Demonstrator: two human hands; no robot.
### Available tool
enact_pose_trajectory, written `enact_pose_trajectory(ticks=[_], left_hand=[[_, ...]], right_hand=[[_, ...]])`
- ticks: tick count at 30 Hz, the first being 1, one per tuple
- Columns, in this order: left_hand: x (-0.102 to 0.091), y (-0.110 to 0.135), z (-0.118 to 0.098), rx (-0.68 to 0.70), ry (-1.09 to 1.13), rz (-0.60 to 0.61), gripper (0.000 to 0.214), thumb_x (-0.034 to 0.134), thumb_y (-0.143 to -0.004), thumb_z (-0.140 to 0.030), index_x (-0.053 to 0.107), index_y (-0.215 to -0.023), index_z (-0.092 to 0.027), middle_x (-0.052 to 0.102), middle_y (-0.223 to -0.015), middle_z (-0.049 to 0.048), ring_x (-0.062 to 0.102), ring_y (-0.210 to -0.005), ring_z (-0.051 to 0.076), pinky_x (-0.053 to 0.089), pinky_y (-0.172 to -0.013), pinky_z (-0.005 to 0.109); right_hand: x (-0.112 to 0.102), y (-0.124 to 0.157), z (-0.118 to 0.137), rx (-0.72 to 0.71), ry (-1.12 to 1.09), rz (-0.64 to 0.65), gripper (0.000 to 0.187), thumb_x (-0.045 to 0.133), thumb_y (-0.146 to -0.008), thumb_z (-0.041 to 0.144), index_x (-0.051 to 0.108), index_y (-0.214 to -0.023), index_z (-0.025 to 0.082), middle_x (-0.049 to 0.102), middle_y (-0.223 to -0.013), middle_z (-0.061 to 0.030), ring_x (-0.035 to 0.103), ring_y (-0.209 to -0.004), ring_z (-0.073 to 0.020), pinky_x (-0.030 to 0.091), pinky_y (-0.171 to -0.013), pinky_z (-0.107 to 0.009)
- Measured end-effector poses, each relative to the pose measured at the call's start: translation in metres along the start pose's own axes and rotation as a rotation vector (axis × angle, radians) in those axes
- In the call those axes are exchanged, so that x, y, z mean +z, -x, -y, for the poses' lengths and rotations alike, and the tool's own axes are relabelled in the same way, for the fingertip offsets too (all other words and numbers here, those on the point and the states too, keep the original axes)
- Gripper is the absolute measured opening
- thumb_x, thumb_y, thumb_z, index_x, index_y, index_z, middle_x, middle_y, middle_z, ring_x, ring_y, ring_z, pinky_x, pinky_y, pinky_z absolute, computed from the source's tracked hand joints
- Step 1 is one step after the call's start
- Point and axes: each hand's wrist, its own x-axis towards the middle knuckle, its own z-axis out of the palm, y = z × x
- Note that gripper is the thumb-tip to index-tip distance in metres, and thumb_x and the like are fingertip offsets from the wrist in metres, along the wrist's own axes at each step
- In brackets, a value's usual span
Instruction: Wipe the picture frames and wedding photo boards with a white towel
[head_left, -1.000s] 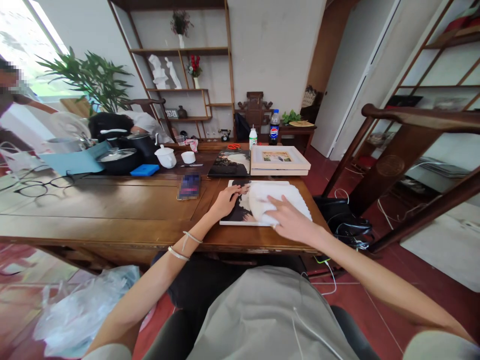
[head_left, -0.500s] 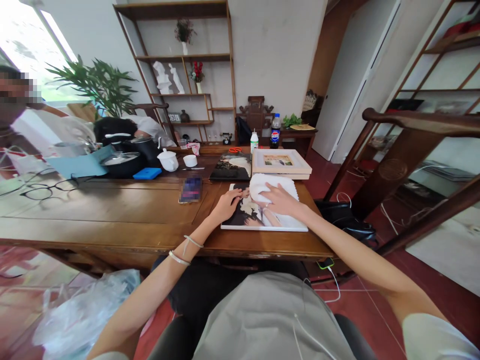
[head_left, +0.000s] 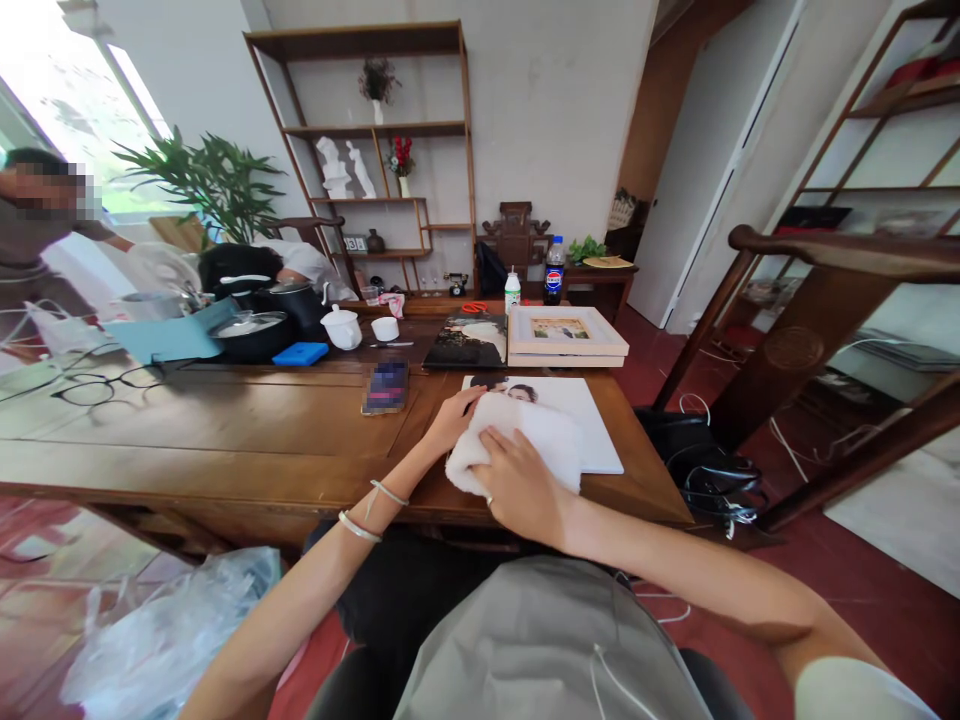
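Observation:
A flat photo print (head_left: 585,420) lies near the front right edge of the wooden table (head_left: 225,430). My right hand (head_left: 521,485) presses a white cloth (head_left: 540,440) onto the print's near left part, fingers curled over the cloth. My left hand (head_left: 450,418) rests on the print's left edge, fingers laid down against it, holding nothing. The cloth hides most of the picture; only a head shows at the top.
Behind the print sit a framed photo (head_left: 564,332) on a stack and a dark photo book (head_left: 466,342). A phone (head_left: 386,386), glasses (head_left: 90,388), teapot (head_left: 341,326) and pots (head_left: 251,330) stand further left. Another person (head_left: 37,230) is at far left. A plastic bag (head_left: 157,630) lies on the floor.
My right hand has drawn the cloth from the far part of the print toward me and to the left. My left hand stays at the left edge. The view tilted slightly.

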Motion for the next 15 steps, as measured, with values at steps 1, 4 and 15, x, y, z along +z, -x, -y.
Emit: enact_pose_trajectory(ticks=[1, 4, 15], left_hand=[[0.001, 0.0, 0.0, 0.013, -0.009, 0.0, 0.034, 0.046, -0.085, -0.013, 0.065, -0.113, -0.017, 0.06, -0.126, 0.0071, 0.055, -0.119, 0.022, 0.041, -0.104, 0.035], [0.005, 0.001, 0.0, 0.065, -0.024, -0.006, 0.033, 0.047, -0.084, -0.011, 0.066, -0.11, -0.015, 0.059, -0.127, 0.0086, 0.053, -0.121, 0.022, 0.04, -0.106, 0.035], [0.004, 0.002, -0.007, 0.089, -0.105, -0.028, 0.032, 0.044, -0.086, -0.008, 0.068, -0.106, -0.015, 0.065, -0.118, 0.0085, 0.059, -0.112, 0.022, 0.044, -0.1, 0.035]], right_hand=[[-0.002, 0.0, -0.01, 0.01, -0.034, 0.007, 0.034, 0.05, -0.076, 0.015, 0.063, -0.108, 0.015, 0.054, -0.127, -0.0195, 0.045, -0.122, -0.032, 0.036, -0.097, -0.049], [-0.005, -0.001, -0.046, 0.072, -0.078, 0.026, 0.032, 0.051, -0.075, 0.016, 0.061, -0.105, 0.018, 0.058, -0.121, -0.0151, 0.05, -0.117, -0.0299, 0.04, -0.093, -0.042], [0.01, -0.098, -0.119, 0.205, -0.42, -0.055, 0.03, 0.043, -0.076, 0.016, 0.062, -0.099, 0.015, 0.07, -0.101, -0.0082, 0.061, -0.092, -0.0249, 0.043, -0.077, -0.029]])
